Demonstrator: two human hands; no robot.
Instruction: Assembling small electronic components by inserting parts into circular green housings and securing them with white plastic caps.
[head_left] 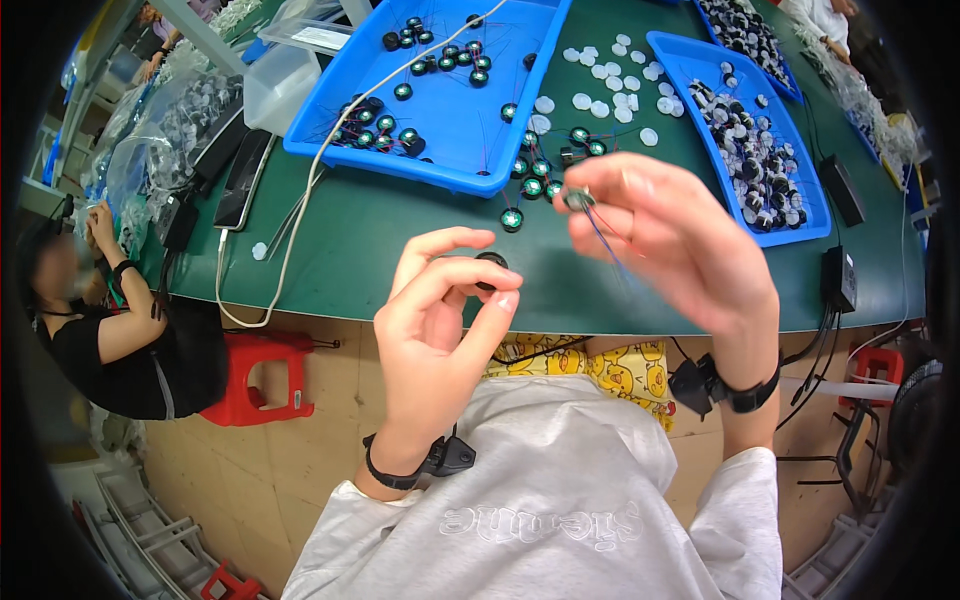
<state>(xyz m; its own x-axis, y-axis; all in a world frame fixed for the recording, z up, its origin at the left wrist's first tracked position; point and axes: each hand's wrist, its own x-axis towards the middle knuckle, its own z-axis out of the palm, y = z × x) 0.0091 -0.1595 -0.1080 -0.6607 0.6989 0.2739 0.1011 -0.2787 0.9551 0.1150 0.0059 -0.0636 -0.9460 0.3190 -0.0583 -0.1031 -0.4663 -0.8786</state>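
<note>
Between the thumb and fingers of my left hand (440, 310) is a small black round cap (492, 262), held just above the table's near edge. My right hand (670, 230) pinches a small round circuit board (578, 200) with thin red and blue wires trailing down from it. The two hands are apart. Just beyond them, several black round parts with green boards and wires (533, 187) lie loose on the green table. Farther back are scattered white translucent discs (600, 108).
A blue tray (450, 150) at the back left holds more wired round parts. Another blue tray (790, 239), on the right, is full of parts with white discs. A white cable (300, 215) crosses the left tray to a phone (245, 180). A co-worker (130, 320) sits at the left.
</note>
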